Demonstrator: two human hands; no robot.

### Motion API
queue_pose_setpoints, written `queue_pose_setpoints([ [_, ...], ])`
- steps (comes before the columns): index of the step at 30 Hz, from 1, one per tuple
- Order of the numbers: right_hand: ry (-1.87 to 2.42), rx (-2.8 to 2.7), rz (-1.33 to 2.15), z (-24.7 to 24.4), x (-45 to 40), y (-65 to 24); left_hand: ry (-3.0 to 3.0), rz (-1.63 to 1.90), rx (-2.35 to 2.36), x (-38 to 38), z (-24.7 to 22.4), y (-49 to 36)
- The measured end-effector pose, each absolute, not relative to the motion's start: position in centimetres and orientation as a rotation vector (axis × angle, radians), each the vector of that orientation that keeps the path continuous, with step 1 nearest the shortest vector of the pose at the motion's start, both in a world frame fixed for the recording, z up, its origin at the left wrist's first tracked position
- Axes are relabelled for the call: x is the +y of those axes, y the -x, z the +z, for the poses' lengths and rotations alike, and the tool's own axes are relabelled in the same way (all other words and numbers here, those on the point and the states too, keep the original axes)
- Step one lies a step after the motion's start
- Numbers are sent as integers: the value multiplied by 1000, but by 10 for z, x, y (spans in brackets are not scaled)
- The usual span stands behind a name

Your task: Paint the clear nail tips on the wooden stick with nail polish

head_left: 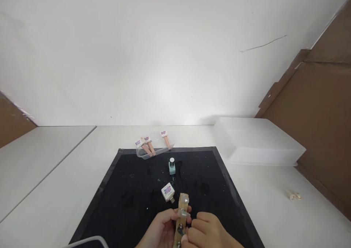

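My left hand [164,224] is closed round a narrow wooden strip [182,206], holding it over the black mat. Clear nail tips [183,214] sit on the strip, along with small metal-looking spots and a dark patch lower down. My right hand [204,231] is closed beside the strip's lower part, fingers curled; what they pinch, if anything, is hidden. Just beyond the strip lies a square white bottle [167,190] with a purple flower label, its neck towards me. Farther back a teal nail polish bottle [172,169] with a silvery cap stands upright.
The black mat [123,189] covers the middle of a white table. At its back edge, a clear tray [157,152] holds three flower-labelled bottles with long pink caps. A translucent white bin [260,144] stands right, near small cream-coloured pieces [293,195]. Brown cardboard [315,113] borders the right.
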State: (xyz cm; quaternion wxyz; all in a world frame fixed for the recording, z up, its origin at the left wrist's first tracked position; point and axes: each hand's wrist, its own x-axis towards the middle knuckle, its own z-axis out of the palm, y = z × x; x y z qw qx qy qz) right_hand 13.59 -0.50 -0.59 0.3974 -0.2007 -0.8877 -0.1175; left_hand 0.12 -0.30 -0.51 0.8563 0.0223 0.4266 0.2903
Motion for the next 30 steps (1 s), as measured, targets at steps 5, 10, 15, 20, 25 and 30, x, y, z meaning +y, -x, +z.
queue_pose_setpoints([
  [5, 514, -2213, -286, -1, -4, -136, -58, 630, 875, -3, -7, 0],
  [10, 521, -2201, -296, -2, -3, -136, -67, 639, 848, -2, -8, 1],
  [15, 530, -2192, -302, -2, -4, -135, -51, 639, 824, -3, -7, 2],
  [20, 521, -2165, -347, 1, -3, -134, -60, 625, 843, -2, -7, 2],
  [25, 510, -2165, -357, 2, -3, -137, -58, 632, 829, -3, -8, 1],
  [30, 527, -2230, -287, 0, -7, -138, -64, 618, 865, -4, -9, 1],
])
